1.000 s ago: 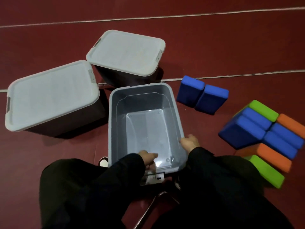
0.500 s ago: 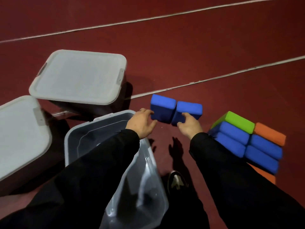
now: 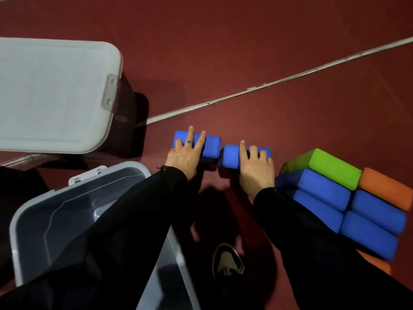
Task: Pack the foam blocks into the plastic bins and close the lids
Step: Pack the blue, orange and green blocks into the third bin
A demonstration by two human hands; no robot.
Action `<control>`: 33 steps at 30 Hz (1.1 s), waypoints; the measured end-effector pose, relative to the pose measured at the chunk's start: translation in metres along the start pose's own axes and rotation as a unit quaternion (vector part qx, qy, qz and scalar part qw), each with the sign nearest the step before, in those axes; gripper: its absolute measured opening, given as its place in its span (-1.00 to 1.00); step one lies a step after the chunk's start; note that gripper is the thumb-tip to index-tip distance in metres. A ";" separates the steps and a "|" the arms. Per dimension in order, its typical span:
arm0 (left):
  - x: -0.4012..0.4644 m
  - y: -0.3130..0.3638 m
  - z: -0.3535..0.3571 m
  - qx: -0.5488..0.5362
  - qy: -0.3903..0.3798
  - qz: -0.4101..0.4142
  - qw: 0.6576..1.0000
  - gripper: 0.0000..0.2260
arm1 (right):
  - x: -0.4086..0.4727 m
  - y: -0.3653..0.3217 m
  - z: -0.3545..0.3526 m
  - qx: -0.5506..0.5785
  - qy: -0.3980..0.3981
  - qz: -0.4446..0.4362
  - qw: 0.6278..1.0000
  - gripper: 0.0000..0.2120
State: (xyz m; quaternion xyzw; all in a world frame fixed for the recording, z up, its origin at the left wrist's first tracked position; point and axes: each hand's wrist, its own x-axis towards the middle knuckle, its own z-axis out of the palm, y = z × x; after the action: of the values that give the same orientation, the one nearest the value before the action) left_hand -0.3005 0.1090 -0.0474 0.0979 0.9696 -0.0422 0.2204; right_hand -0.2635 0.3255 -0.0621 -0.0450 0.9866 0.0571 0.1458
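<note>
Two blue foam blocks lie side by side on the red floor. My left hand (image 3: 186, 156) lies over the left blue block (image 3: 211, 145), fingers spread across its top. My right hand (image 3: 257, 168) covers the right blue block (image 3: 230, 156), fingers curled over its far edge. An open grey bin (image 3: 44, 222) with nothing visible inside sits at the lower left, partly under my left sleeve. A pile of foam blocks stands at the right: a green one (image 3: 330, 167), several blue ones (image 3: 324, 191) and orange ones (image 3: 384, 186).
A bin with its grey lid (image 3: 51, 95) shut stands at the upper left, close behind the open bin. A white floor line (image 3: 268, 87) runs diagonally across the red floor. My shoe (image 3: 228, 261) shows between my arms.
Both hands have moved forward from beside the two blue blocks onto their tops. The view has dipped closer, and the second closed bin has dropped out at the left.
</note>
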 end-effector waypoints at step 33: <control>-0.543 -0.116 0.021 -0.059 0.263 -0.219 0.938 -0.37 | -0.350 -0.188 -0.189 0.131 0.159 -0.172 0.963 -0.32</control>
State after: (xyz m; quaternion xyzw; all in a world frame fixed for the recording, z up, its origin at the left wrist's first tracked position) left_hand 0.1641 -0.1002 0.1749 -0.1224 0.9911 -0.0053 -0.0515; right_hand 0.0367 0.1409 0.2013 -0.2036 0.9733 -0.1063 -0.0011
